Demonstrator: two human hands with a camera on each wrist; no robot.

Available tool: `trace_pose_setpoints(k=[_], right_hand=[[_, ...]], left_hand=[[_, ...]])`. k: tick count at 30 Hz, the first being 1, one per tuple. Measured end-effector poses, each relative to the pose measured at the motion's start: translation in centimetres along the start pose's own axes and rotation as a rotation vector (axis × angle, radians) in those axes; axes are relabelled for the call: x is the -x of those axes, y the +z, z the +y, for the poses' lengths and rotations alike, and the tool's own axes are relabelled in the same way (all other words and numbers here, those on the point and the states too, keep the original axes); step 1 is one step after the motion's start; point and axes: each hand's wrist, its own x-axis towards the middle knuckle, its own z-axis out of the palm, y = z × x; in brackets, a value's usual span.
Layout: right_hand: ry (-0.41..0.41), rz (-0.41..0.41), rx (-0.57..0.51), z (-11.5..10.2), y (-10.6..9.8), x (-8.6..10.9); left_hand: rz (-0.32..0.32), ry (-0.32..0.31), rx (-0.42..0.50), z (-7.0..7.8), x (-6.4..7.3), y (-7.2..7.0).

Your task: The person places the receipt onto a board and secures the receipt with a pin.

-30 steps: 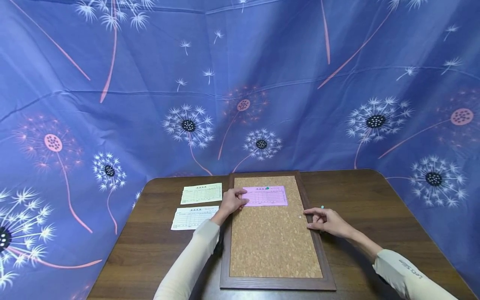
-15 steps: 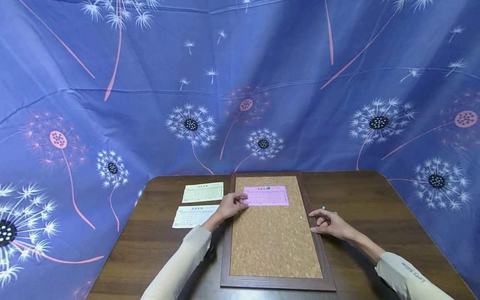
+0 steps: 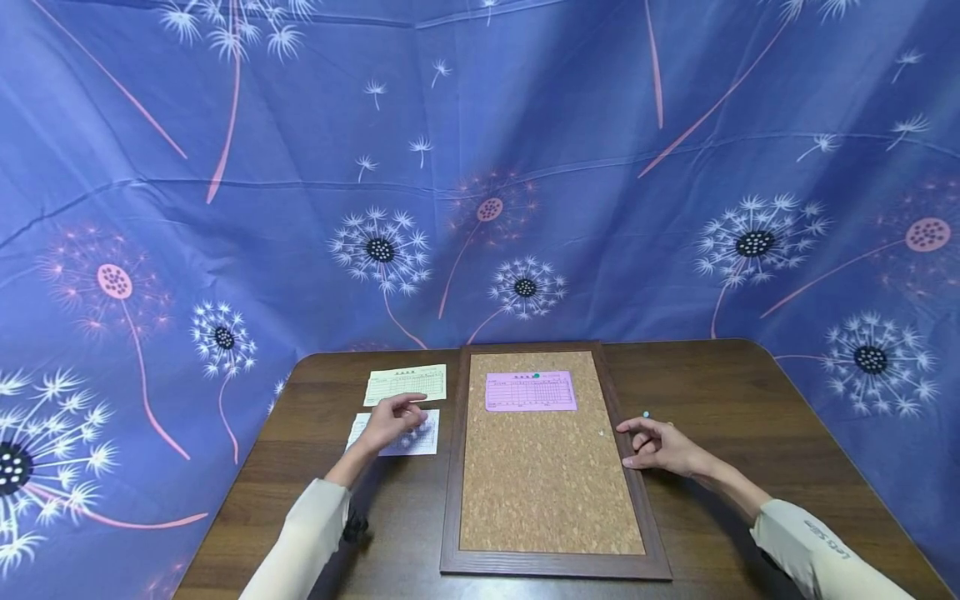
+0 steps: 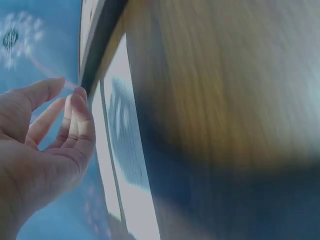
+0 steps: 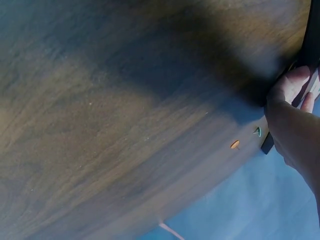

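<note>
Far left on the dark brown wood-grain table (image 3: pixel 750 400): white rectangular paper slip (image 3: pixel 415 442), flat, just below the person's left hand (image 3: pixel 390 419), partly covered by it from where I stand and with the hand's shadow across it. Left hand holds nothing; thumb and bent fingers apart, pale sleeve (image 3: pixel 300 533) behind. Pale yellow-green paper slip (image 3: pixel 405 383) lies just beyond the white one. Both slips printed with a table grid.

Middle: rectangular cork board (image 3: pixel 551 483) in a dark brown frame (image 3: pixel 555 567), lying lengthwise between the hands. Purple printed paper slip (image 3: pixel 531 393) sits flat near its far end, level, round green pin (image 3: pixel 536 375) at its top edge.

Right: right hand (image 3: pixel 660 446) rests at the frame's right edge, index finger and thumb apart and touching it, other fingers folded in. On the table beside it, orange pushpin (image 5: pixel 235 144) and green pushpin (image 5: pixel 257 131), near each other.
</note>
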Motion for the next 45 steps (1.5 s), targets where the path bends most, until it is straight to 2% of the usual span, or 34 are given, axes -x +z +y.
trace_pose_setpoints(k=[3, 7, 11, 15, 18, 21, 26, 31, 36, 45], right_hand=[[-0.015, 0.006, 0.002, 0.1, 0.0, 0.0], [-0.023, 0.01, 0.005, 0.1, -0.1, 0.0], [0.012, 0.017, 0.018, 0.1, -0.2, 0.1], [0.042, 0.024, 0.025, 0.2, -0.2, 0.3], [0.028, 0.024, 0.022, 0.2, -0.2, 0.4], [0.013, 0.029, 0.025, 0.3, -0.3, 0.4], [-0.005, 0.035, 0.043, 0.2, -0.4, 0.2], [0.005, 0.027, 0.035, 0.2, -0.5, 0.1], [0.024, 0.029, 0.039, 0.1, -0.4, 0.0], [-0.023, 0.027, 0.018, 0.2, 0.2, 0.1]], left_hand=[[0.06, -0.033, -0.051, -1.1, 0.6, -2.1], [0.159, -0.109, -0.125, -2.2, 1.6, -4.0], [0.252, -0.169, -0.153, -3.2, 2.6, -5.2], [0.315, -0.198, -0.23, -4.1, 3.2, -6.1], [0.352, -0.229, -0.308, -4.7, 3.4, -6.7], [0.352, -0.256, -0.347, -4.9, 3.5, -7.1], [0.292, -0.251, -0.38, -4.8, 3.5, -7.4], [0.278, -0.26, -0.372, -4.5, 3.7, -7.5], [0.252, -0.257, -0.404, -4.4, 3.8, -7.5], [0.275, -0.262, -0.409, -4.5, 3.9, -7.6]])
